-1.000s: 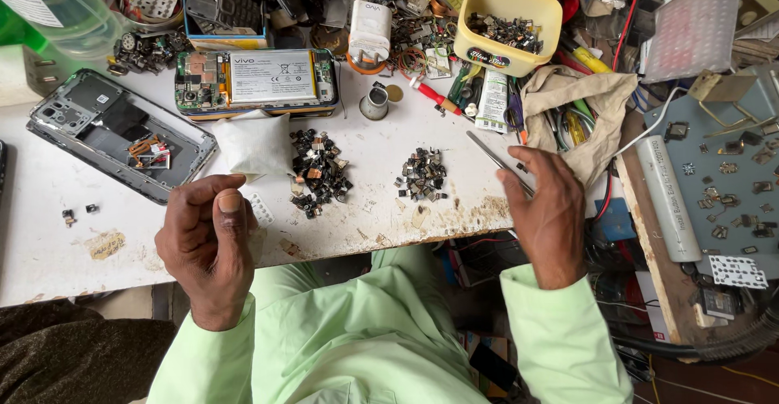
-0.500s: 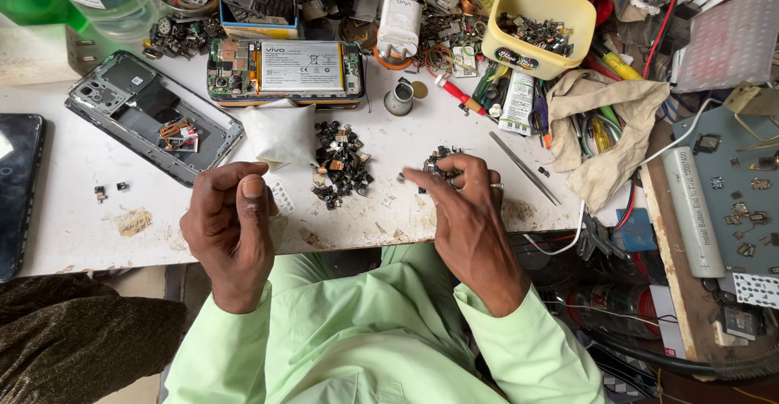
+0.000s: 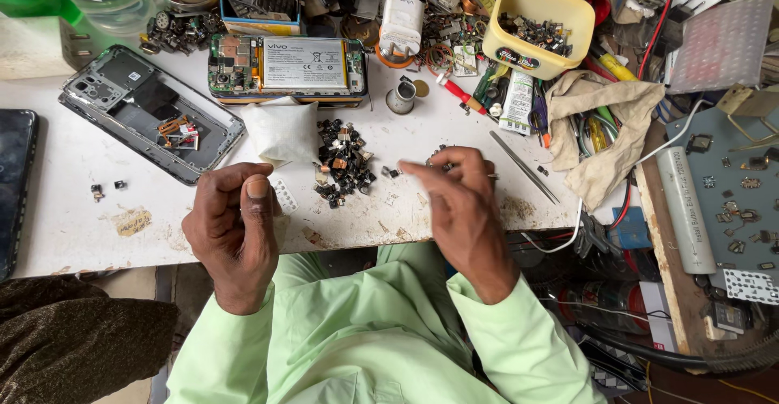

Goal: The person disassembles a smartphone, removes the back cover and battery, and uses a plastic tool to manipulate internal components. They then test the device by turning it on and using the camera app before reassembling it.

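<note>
My one head camera looked steeply down, close over the table's (image 3: 57, 234) near edge and my lap.

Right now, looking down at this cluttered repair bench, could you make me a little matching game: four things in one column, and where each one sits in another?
Things:
1. yellow tub
2. tweezers
3. opened phone with battery showing
4. pile of small dark parts

Places:
A. between the left hand and the right hand
B. far side of the table, behind the folded white cloth
C. far right, above the crumpled beige rag
D. lying flat just right of the right hand

Pairs: 1-C, 2-D, 3-B, 4-A
</note>
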